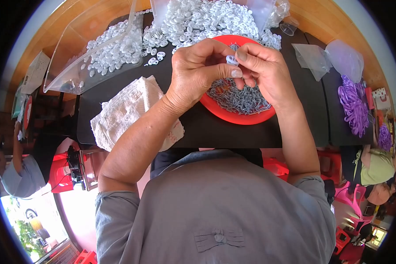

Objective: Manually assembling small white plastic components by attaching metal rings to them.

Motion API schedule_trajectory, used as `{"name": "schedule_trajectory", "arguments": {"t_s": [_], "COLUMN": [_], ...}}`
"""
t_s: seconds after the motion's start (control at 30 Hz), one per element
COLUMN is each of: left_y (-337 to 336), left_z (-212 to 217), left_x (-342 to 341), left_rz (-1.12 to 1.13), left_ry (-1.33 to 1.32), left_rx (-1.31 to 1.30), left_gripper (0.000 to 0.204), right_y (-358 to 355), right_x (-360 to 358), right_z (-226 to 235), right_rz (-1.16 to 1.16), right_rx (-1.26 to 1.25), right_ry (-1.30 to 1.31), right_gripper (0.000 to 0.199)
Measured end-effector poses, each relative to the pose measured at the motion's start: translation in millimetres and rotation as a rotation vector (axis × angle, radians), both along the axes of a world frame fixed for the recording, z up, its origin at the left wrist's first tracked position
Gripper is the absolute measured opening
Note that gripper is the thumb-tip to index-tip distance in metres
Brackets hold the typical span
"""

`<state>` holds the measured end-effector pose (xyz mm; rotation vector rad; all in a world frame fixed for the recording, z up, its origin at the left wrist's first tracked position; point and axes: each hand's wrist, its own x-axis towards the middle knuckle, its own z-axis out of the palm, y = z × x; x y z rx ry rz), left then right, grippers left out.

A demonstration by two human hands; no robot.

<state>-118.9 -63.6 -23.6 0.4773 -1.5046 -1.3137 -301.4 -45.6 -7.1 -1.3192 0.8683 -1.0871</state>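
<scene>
Over a red basin (233,118) my two hands meet, fingertips close together. My left hand (191,72) pinches a small white oval plastic piece (232,60) with holes in it, between thumb and forefinger. My right hand (268,70) is closed at the piece's right edge, thumb against fingers; whatever it grips is too small or hidden to tell. Many small grey screws (246,100) lie in the basin beneath. Past the hands, a large heap of similar white oval pieces (207,20) spills from a clear bin onto the dark table (233,136).
A clear plastic bin (59,72) with more white pieces lies tipped at the left. A crumpled white cloth (127,105) is beside my left forearm. Clear plastic bags (345,59) and purple ribbon bundles (353,105) are at the right. Other people sit at both sides.
</scene>
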Motion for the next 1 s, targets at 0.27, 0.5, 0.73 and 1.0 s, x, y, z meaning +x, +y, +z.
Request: {"name": "schedule_trajectory", "arguments": {"t_s": [0.27, 0.5, 0.73, 1.0], "left_y": [-1, 6, 7, 4], "left_z": [-4, 1, 2, -7], "left_x": [0, -2, 1, 0], "left_rz": [0.027, 0.073, 0.116, 0.23], "left_ry": [-0.04, -0.05, -0.145, -0.223], "left_rx": [-0.036, -0.143, -0.13, -0.307], "left_gripper": [0.023, 0.017, 0.021, 0.022], "right_y": [1, 3, 5, 7], "right_x": [0, -1, 1, 3], "right_z": [3, 3, -2, -7], "right_rz": [0.023, 0.061, 0.048, 0.064], "right_rx": [-0.001, 0.04, 0.105, 0.129], "right_ry": [-0.006, -0.018, -0.086, -0.153], "right_gripper": [0.022, 0.021, 0.019, 0.018]}}
